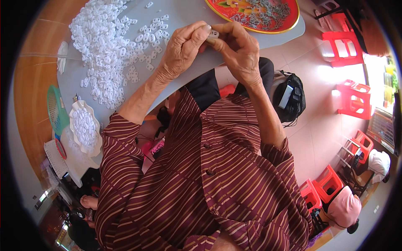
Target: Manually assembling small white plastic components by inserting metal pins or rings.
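Above the table's near edge, my two hands meet fingertip to fingertip. Between them shows a small white plastic piece with holes [214,34]. The thumb and fingers of my right hand [240,52] pinch it from the right. My left hand [183,49] is closed against its left side, its thumb pressing there; the finger undersides are hidden. A large heap of similar white plastic pieces [98,46] lies left of my hands, with several loose ones [153,35] nearer. Beyond my right hand, a red floral tray with a gold rim [222,14] holds many small grey metal parts, seemingly springs.
The grey table [176,12] has a rounded edge. On its left stand a scalloped white dish of white pieces [99,138] and a green basket [54,109]. Red plastic stools [347,49] line the floor at right. A black mesh bag [293,104] sits beside my leg.
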Available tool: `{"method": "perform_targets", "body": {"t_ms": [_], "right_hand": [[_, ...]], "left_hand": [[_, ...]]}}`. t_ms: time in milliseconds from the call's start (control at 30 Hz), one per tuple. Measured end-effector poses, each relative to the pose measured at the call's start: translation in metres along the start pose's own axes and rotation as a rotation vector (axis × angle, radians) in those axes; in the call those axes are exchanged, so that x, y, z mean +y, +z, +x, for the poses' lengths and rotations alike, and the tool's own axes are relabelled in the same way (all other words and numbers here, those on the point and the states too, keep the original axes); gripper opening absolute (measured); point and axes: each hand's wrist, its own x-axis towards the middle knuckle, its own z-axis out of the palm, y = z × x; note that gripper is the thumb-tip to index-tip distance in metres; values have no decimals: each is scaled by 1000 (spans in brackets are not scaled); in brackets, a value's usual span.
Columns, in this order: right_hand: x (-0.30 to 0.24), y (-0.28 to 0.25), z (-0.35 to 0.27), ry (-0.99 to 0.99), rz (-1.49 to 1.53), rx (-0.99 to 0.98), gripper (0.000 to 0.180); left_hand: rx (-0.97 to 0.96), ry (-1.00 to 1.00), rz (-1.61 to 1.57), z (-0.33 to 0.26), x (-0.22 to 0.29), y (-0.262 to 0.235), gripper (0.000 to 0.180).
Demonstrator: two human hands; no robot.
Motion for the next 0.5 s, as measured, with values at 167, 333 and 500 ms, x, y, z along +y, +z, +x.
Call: {"method": "perform_targets", "body": {"t_ms": [167,333,500], "right_hand": [[-13,0,1,38,107,42,12],[-19,3,-3,181,224,75,13],[-46,1,52,139,52,86,12]], "left_hand": [[-22,-12,-34,-2,-2,0,23],[-27,-9,-88,-10,15,0,20],[73,-105,-338,-14,12,2,19]]}}
